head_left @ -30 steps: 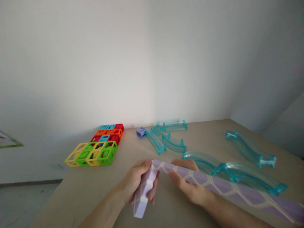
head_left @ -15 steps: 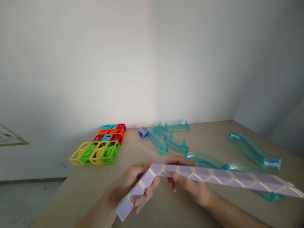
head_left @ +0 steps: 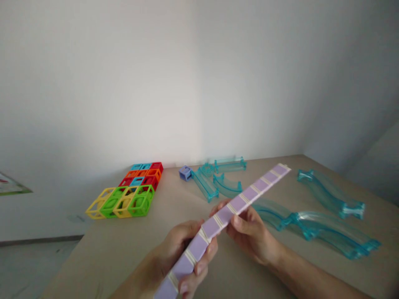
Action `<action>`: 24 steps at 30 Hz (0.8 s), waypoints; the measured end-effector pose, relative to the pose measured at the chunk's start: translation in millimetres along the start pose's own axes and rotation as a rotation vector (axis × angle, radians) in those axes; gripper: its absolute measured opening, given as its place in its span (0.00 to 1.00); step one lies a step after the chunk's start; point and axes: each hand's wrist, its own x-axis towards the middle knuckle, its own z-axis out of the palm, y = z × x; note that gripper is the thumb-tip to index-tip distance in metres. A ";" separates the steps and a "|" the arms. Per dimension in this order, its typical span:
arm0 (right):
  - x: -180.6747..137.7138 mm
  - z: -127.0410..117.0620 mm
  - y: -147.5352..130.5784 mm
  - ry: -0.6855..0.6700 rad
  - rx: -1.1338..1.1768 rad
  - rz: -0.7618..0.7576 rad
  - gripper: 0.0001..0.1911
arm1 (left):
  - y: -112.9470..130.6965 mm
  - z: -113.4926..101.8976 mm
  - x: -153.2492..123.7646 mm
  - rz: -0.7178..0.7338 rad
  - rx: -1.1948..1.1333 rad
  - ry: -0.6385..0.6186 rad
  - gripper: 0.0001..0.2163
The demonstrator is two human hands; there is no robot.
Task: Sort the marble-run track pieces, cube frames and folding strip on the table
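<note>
A long lilac bar of linked segments with pale joints (head_left: 239, 202) slants across the front of my view, off the table, its lower end cut by the frame's bottom edge. My left hand (head_left: 183, 249) is closed around its lower part, fingers wrapped on the near side. Further up, my right hand (head_left: 249, 232) pinches it with the thumb on one face and fingers behind. The bar runs almost straight past both hands to its far tip. Behind the right hand lie curved clear-teal track pieces (head_left: 330, 232) on the table.
Colourful open-frame cubes (head_left: 132, 189) stand in rows at the left of the table (head_left: 124, 253). A lavender cube (head_left: 185, 173) and straight teal tracks (head_left: 230, 164) lie near the wall. Another wavy teal track (head_left: 330, 194) is at the right.
The bar was bent between my hands, its long part pointing right. That part has swung up and away, so the bar is now nearly straight. Both hands still hold it.
</note>
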 end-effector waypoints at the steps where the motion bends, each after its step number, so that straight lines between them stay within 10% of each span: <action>1: 0.8 1.9 1.2 0.030 0.041 0.025 0.15 | 0.2 1.7 -0.7 -0.007 0.019 0.009 0.21; 16: 10.0 -8.2 4.2 0.328 -0.029 -0.084 0.12 | 4.2 -13.8 10.9 0.035 0.283 0.409 0.22; 24: 9.1 -4.2 -1.4 0.361 -0.038 -0.074 0.11 | 1.1 -10.5 15.1 0.355 0.501 0.551 0.21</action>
